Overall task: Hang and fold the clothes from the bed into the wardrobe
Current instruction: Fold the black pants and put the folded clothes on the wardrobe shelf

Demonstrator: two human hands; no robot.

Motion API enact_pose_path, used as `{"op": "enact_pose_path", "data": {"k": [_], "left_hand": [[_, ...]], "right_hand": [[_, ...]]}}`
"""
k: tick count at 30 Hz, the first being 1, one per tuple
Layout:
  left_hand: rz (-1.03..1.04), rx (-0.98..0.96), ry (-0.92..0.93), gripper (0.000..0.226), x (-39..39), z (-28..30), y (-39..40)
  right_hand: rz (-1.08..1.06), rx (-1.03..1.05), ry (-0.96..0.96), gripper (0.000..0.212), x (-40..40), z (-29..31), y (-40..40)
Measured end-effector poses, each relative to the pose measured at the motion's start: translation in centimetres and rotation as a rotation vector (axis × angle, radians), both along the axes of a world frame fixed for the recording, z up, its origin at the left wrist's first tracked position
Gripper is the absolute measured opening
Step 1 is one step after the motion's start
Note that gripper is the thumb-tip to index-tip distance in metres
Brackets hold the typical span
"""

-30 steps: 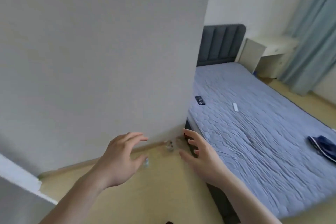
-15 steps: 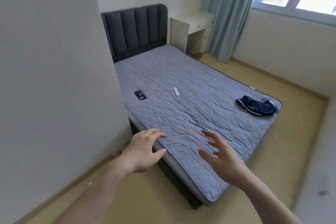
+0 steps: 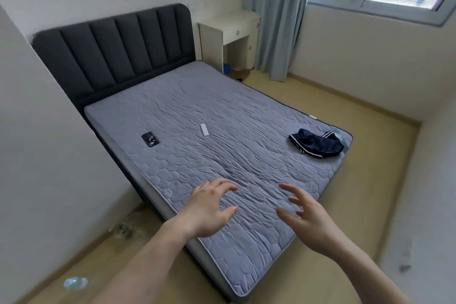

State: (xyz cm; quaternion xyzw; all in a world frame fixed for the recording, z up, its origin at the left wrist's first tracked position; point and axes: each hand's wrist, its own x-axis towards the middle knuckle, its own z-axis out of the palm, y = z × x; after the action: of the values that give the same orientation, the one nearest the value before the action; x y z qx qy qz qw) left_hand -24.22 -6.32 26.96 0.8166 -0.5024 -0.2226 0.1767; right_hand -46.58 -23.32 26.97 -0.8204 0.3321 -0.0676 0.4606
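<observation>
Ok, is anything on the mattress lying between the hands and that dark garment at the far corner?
Nothing visible does. Both the left hand and the right hand hover open over the near end of the mattress, and only bare quilting runs to the navy garment. The white remote and phone lie off to the left.

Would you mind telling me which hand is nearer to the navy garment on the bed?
Right. The right hand hovers nearer the navy garment; the left hand is farther to its left.
</observation>
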Motion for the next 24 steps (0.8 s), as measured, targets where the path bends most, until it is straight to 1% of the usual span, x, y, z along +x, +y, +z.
{"op": "enact_pose_path", "data": {"k": [6, 10, 16, 20, 24], "left_hand": [[0.149, -0.015, 0.05, 0.048, -4.3, -0.7, -7.2], [0.206, 0.025, 0.059, 0.048, -5.5, -1.6, -10.3], [0.314, 0.08, 0.06, 0.043, -4.2, -3.2, -16.3], [0.35, 0.097, 0.056, 0.047, -2.8, -5.0, -23.3], [0.344, 0.143, 0.075, 0.049, -0.3, -7.2, -31.4]], "right_hand": [[0.081, -0.006, 0.071, 0.054, -3.5, 0.1, -11.5], [0.106, 0.008, 0.076, 0.052, -4.2, 0.0, -17.8], [0.175, 0.039, 0.103, 0.05, -2.6, -1.8, -26.8], [0.198, 0.029, 0.14, 0.048, -1.1, -3.9, -34.3], [0.191, 0.021, 0.211, 0.046, 0.5, -6.0, -42.4]]}}
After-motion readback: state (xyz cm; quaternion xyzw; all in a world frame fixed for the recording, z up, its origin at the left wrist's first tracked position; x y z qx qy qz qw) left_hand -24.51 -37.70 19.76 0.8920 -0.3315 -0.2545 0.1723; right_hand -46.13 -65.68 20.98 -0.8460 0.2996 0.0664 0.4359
